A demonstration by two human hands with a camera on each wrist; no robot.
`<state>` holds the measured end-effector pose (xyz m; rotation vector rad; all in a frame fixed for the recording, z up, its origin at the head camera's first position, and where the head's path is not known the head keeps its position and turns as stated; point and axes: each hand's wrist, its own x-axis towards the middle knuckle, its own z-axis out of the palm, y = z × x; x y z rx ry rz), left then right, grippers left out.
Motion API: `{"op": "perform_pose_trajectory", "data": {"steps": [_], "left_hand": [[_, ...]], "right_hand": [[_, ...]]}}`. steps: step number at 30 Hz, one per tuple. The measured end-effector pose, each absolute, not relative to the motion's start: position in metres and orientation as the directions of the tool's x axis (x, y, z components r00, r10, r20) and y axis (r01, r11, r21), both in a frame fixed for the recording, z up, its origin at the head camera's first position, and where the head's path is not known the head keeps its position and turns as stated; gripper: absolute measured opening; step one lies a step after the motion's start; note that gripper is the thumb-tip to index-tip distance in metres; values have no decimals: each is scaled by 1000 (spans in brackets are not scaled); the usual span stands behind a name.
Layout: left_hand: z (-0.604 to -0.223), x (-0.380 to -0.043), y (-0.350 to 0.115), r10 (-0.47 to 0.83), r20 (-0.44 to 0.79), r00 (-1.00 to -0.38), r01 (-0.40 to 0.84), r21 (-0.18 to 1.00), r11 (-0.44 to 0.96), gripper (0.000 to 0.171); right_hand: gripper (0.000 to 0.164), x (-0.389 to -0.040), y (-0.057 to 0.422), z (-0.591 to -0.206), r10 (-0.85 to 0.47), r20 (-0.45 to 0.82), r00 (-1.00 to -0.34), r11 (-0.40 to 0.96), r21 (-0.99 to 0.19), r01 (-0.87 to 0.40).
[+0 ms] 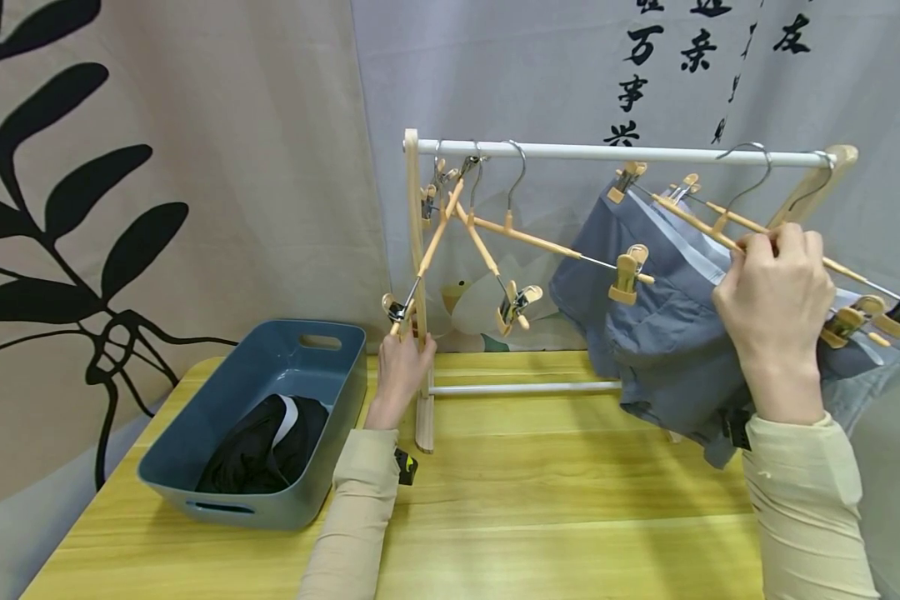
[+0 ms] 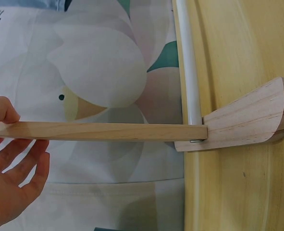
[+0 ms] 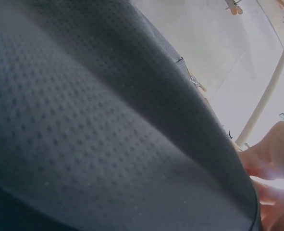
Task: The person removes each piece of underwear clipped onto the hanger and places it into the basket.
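With its fingers around the left wooden post (image 2: 108, 131) of a small clothes rack, my left hand (image 1: 401, 367) holds the rack low on that side. At the right end, my right hand (image 1: 780, 308) grips the wooden bar of a clip hanger (image 1: 690, 218). Grey-blue shorts (image 1: 667, 333) hang from the clips there, partly behind the hand and wrist. In the right wrist view, the dotted fabric (image 3: 108, 144) fills most of the picture, with the fingers at its lower right edge. A second hanger hooks on the white rail (image 1: 607, 153) just behind.
Several clip hangers without garments, one a wooden hanger (image 1: 543, 242), hang at the rail's left end. A blue-grey basket (image 1: 337, 383) holds a black garment (image 1: 270, 450) on the wooden table (image 1: 555, 517). Behind the rack hangs a printed curtain (image 1: 270, 167).
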<state>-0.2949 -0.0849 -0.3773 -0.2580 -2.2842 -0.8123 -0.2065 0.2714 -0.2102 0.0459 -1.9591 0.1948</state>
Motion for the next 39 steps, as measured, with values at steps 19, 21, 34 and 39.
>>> {"op": "perform_pose_trajectory", "data": {"steps": [19, 21, 34, 39], "left_hand": [[-378, -294, -85, -55, 656, -753, 379, 500, 778, 37], [-378, -294, -85, -55, 656, -753, 378, 500, 779, 40], [-376, -294, -85, -58, 648, -759, 373, 507, 777, 40], [-376, -292, -85, -56, 655, -754, 380, 504, 775, 22]], "right_hand": [[24, -209, 266, -219, 8, 928, -373, 987, -67, -148], [24, -209, 265, -220, 5, 930, -367, 986, -66, -154], [23, -211, 259, -228, -17, 939, -343, 982, -48, -181], [23, -211, 256, -231, -26, 939, -343, 980, -44, -196]]}}
